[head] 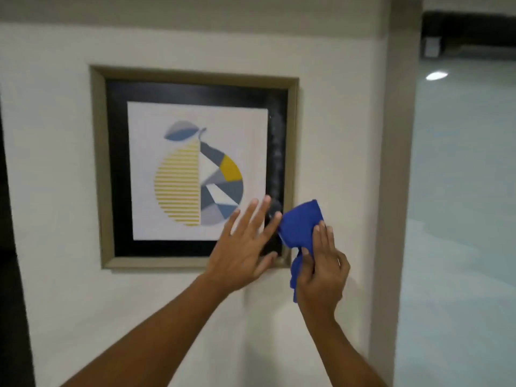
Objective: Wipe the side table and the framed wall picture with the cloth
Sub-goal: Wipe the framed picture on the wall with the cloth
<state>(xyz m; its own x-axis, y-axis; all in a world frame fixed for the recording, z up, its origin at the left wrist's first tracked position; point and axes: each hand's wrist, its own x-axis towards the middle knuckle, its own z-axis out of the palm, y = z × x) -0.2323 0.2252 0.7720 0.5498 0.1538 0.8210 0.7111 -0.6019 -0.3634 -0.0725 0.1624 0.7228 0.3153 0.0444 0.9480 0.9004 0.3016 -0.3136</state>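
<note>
A framed picture (192,79) hangs on the white wall, with a beige frame, black mat and a pear drawing in yellow, grey and blue. My left hand (245,247) lies flat with fingers spread on the glass at the picture's lower right corner. A blue cloth (301,224) is bunched in my right hand (321,272), which presses it against the frame's lower right edge. Pale smears show on the black mat along the right side. The side table is out of view.
A beige pillar (396,163) runs down the wall just right of the picture. Beyond it lies a pale glossy floor (460,205) with a light reflection. A dark strip (8,247) borders the left edge of the view.
</note>
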